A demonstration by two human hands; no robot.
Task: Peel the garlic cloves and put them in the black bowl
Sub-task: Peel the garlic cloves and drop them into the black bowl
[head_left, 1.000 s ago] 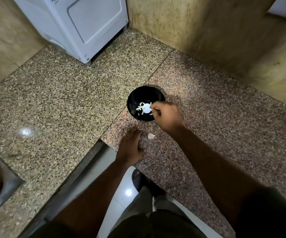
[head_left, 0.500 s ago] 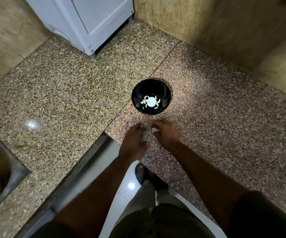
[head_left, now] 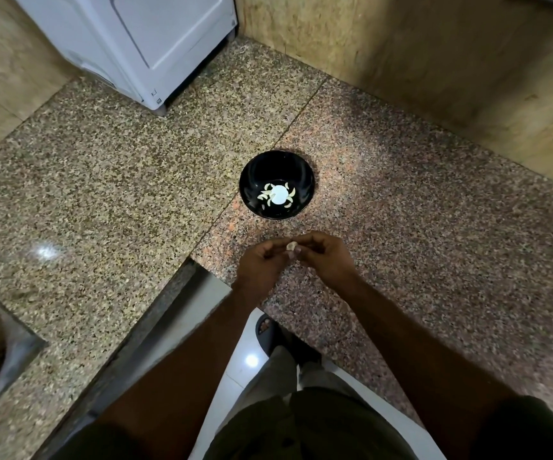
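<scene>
The small pale garlic clove (head_left: 291, 246), off the speckled stone tabletop (head_left: 401, 234) now, is pinched by the fingers (head_left: 301, 242) of both hands, probably for peeling, just short of the round black bowl (head_left: 258, 174).

Head view — steeply down, near countertop (head_left: 109, 180)

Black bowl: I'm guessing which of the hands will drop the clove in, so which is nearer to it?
Right, slightly. The right hand and the left hand both pinch the garlic clove just short of the black bowl; the right's fingertips sit directly below it.
</scene>
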